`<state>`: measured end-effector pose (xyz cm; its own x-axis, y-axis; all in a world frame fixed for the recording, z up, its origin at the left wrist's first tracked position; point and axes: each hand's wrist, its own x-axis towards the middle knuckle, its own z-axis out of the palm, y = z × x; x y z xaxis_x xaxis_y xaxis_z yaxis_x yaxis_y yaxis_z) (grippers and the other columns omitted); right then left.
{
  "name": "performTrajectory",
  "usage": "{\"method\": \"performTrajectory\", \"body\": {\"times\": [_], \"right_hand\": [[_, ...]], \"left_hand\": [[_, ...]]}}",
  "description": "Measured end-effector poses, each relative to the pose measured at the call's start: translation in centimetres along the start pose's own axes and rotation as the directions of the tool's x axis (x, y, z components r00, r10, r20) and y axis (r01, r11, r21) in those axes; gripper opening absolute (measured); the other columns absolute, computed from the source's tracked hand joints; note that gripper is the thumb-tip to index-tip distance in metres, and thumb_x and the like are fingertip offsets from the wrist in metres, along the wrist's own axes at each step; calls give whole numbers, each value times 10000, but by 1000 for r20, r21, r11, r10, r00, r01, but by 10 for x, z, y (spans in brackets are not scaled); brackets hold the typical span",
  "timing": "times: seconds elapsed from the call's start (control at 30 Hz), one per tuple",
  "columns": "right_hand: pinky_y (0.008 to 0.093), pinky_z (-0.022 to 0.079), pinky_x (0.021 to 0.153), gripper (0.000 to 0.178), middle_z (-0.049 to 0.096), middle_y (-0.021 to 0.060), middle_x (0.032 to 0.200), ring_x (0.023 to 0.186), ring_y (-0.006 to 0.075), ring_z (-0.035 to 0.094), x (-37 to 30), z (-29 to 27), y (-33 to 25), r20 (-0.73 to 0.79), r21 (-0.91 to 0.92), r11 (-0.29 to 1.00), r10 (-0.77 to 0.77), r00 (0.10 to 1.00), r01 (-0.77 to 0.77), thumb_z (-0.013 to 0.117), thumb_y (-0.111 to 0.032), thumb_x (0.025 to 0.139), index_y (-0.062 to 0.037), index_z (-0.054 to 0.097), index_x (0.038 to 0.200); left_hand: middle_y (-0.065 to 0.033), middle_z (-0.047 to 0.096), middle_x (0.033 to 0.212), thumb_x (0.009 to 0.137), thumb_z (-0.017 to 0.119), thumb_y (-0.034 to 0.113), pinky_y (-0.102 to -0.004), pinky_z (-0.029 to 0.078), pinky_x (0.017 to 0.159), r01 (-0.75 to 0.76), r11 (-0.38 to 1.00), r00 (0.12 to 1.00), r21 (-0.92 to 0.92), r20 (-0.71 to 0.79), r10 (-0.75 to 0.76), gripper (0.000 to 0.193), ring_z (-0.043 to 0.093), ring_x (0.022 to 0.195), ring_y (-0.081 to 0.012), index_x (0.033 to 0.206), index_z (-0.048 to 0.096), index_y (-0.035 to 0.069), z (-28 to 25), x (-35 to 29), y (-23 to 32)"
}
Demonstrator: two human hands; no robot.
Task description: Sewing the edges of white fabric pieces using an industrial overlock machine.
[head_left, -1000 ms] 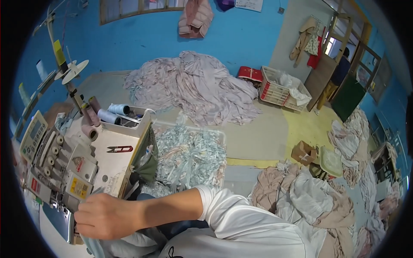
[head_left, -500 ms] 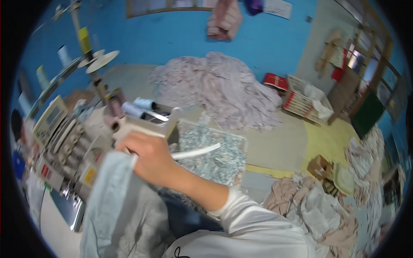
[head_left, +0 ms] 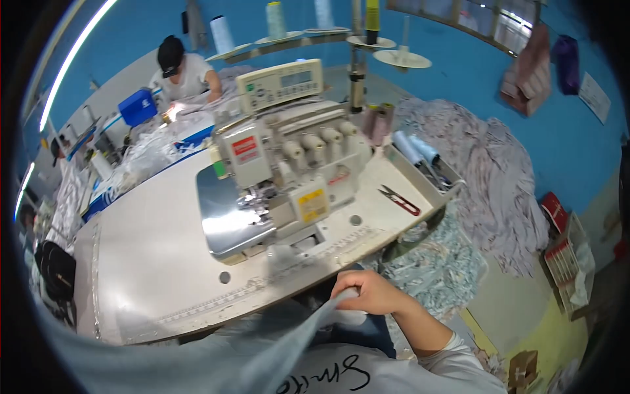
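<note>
My right hand [head_left: 371,293] is closed on the edge of a light grey-blue piece of fabric [head_left: 282,348], just off the front edge of the sewing table [head_left: 144,256]. From there the cloth stretches away to the lower left, above my lap. My left hand is not in view. Beyond the cloth stands a white overlock sewing machine [head_left: 321,171] with a shiny metal plate [head_left: 226,223]. Red-handled thread snips [head_left: 400,200] lie on the table to the right of the machine.
A grey tray [head_left: 426,171] holds thread spools at the table's right corner. Below it sits a heap of patterned cloth [head_left: 436,262]; a larger pile [head_left: 489,177] lies behind. Thread cones [head_left: 275,21] stand above the machine. A co-worker [head_left: 180,72] sits at the far left.
The view has swung left, bringing the machine and table to the middle. My right hand has come down from beside the spool tray to the table's front edge, still gripping the fabric.
</note>
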<state>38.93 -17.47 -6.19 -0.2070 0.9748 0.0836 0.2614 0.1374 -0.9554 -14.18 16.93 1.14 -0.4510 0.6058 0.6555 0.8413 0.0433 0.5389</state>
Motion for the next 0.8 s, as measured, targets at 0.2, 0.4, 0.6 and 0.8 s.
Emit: {"method": "performTrajectory", "body": {"times": [0.2, 0.4, 0.6, 0.8], "right_hand": [[213, 450, 642, 135, 626, 3, 796, 712, 61, 547, 58, 43, -3, -542, 231, 969, 206, 815, -91, 675, -82, 823, -6, 621, 921], [225, 441, 701, 133, 618, 33, 857, 765, 90, 547, 101, 52, -54, -623, 71, 975, -120, 773, 209, 608, -12, 826, 8, 597, 957], [242, 450, 634, 103, 650, 93, 813, 702, 147, 595, 114, 42, -78, -365, -302, 907, -394, 844, 293, 636, -3, 777, 28, 639, 875], [283, 494, 679, 219, 664, 125, 890, 796, 219, 655, 117, 38, -82, -230, -208, 918, -382, 895, 338, 659, 0, 731, -13, 651, 950]], "left_hand": [[-169, 596, 921, 927, 445, 273, -432, 446, 733, -200, 975, 978, 94, -41, 205, 281, 571, 838, -349, 966, 572, 25, 23, 81, -37], [-138, 638, 989, 816, 567, 191, -393, 478, 802, 107, 990, 992, 92, 56, -113, 219, 608, 947, -288, 1001, 633, 94, 87, 62, -116], [-115, 632, 987, 760, 658, 113, -314, 452, 875, -58, 710, 973, -702, 119, 197, 312, 597, 930, -221, 1054, 604, 23, 92, -44, 56], [-122, 557, 1204, 626, 834, 341, -381, 411, 958, -38, 46, 224, -998, 36, 974, 838, 532, 1123, -288, 1301, 434, 45, -75, -155, 228]]}}
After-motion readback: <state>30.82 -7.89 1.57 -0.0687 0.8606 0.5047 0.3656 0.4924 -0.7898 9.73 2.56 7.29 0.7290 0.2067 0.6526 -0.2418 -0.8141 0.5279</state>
